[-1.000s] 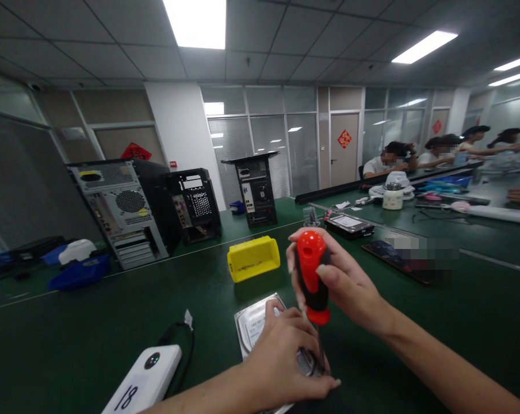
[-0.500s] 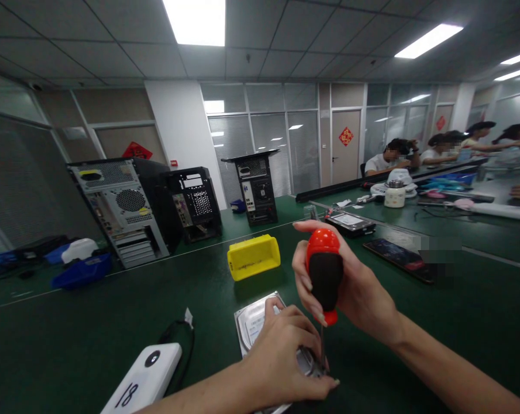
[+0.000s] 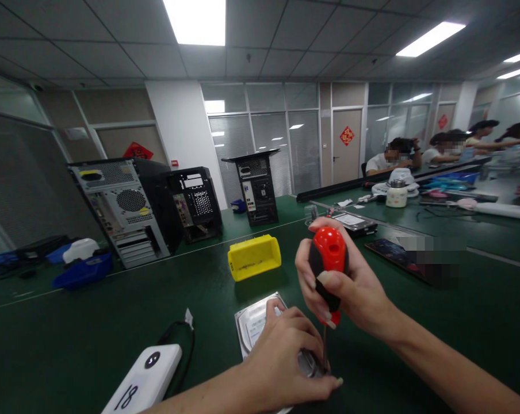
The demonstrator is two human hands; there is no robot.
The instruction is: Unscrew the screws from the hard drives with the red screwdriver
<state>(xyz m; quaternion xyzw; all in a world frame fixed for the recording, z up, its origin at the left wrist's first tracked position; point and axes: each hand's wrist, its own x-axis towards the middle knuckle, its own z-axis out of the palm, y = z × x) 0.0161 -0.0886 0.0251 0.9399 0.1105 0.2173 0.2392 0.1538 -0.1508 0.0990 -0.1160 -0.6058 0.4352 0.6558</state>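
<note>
While right hand (image 3: 350, 287) grips screwdriver (image 3: 328, 270), yellow bin (image 3: 253, 257) shows no contents.

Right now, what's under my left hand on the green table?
A silver hard drive lies flat under the left hand; its far end with a white label shows. The near part, where the screwdriver tip lands, is covered.

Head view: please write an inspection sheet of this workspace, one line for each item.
Surface: green table, continuous mat.
Job's things: hard drive lying flat; red-and-black screwdriver upright, tip at the drive's near right corner.
Clutter: yellow bin, white device marked 18, phone.
Grippers: left hand pressing on the drive; right hand gripping the screwdriver handle.
Cables: black cable beside the white device.
Surroundings: three computer cases, people seated far right.
</note>
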